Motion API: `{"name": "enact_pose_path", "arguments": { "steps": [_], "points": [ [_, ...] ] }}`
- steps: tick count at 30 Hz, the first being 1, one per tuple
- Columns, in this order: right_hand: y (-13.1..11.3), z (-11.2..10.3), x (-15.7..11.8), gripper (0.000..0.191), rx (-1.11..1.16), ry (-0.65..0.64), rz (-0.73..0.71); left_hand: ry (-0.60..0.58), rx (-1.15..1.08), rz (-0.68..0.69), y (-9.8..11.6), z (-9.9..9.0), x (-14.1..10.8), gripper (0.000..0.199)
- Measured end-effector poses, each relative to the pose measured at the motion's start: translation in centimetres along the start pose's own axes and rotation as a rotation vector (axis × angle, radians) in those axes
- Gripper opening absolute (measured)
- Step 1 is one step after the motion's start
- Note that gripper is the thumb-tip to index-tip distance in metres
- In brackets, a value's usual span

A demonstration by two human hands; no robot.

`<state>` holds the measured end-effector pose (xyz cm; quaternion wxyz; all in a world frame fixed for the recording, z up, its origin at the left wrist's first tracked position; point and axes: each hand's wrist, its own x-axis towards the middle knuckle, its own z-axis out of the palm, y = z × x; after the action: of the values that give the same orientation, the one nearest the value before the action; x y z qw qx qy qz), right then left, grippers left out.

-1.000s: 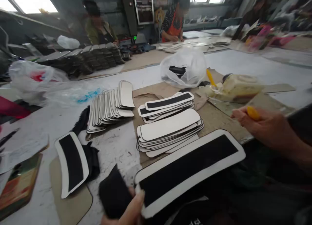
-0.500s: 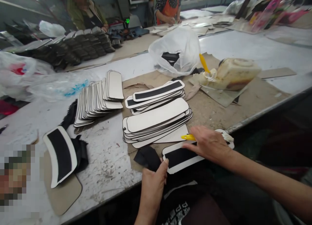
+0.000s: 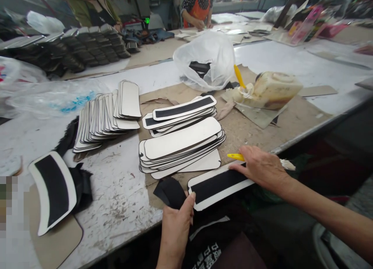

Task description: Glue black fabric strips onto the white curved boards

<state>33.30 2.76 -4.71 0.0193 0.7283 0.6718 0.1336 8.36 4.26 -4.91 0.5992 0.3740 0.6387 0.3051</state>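
Note:
At the table's front edge lies a white, rounded panel with a black strip along its middle. My left hand pinches its left end between thumb and fingers. Across its right part rests my right hand, the thumb on the black strip. That hand also grips a brush with a yellow handle; pale bristles stick out on its far side. A roll of black fabric sits against my left fingers. Just beyond are a stack of plain white panels and a stack with black strips.
Fanned white pieces stand to the left. A curved panel lies at far left. Behind are a plastic bag and a stained glue container with another yellow handle. Two people work across the table.
My right hand, still holding the brush, has slid a little to the right along the panel, baring more of the black strip. The camera view has shifted slightly.

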Motion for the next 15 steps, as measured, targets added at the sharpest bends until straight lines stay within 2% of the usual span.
{"name": "enact_pose_path", "arguments": {
  "steps": [7, 15],
  "points": [
    [3.1, -0.4, -0.9, 0.034, -0.160, 0.003, 0.033, 0.004, 0.008, -0.020, 0.0, -0.1, 0.0, 0.038],
    [8.2, -3.1, -1.5, 0.026, -0.262, 0.023, 0.199, -0.007, 0.010, -0.009, -0.1, -0.9, -0.2, 0.048]
  ]
}}
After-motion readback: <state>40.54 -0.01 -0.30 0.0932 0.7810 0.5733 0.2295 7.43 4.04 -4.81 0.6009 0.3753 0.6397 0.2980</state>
